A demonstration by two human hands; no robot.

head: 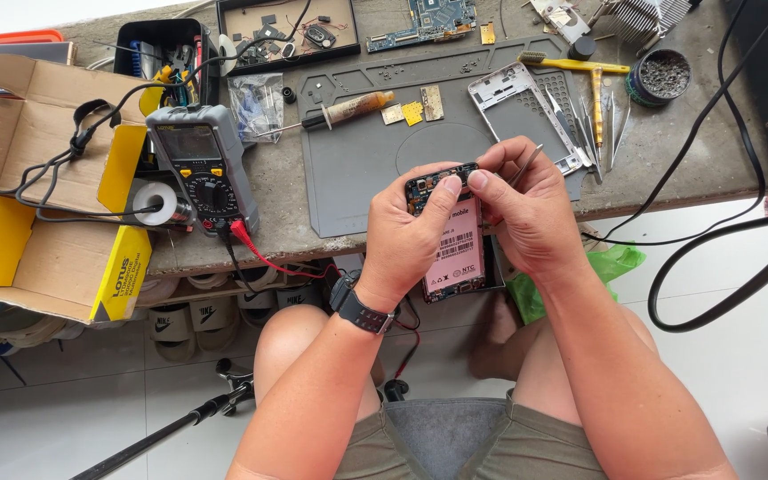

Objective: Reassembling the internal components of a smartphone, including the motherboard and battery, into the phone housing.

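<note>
Two hands: left hand (406,236), right hand (526,213), both on one opened black phone with a pink battery (457,253). One grey-and-yellow multimeter (202,169) left of the hands. One open brown-and-yellow cardboard box (42,196) further left. One grey silicone work mat (357,156) above the hands. One wooden-handled screwdriver (340,111), three small brass plates (412,111), one silver phone frame (522,111) beyond the hands.

Both hands' grips hid the middle of the opened dark smartphone (452,258); silver finned heat sink (646,13) was cut by the top edge.
</note>
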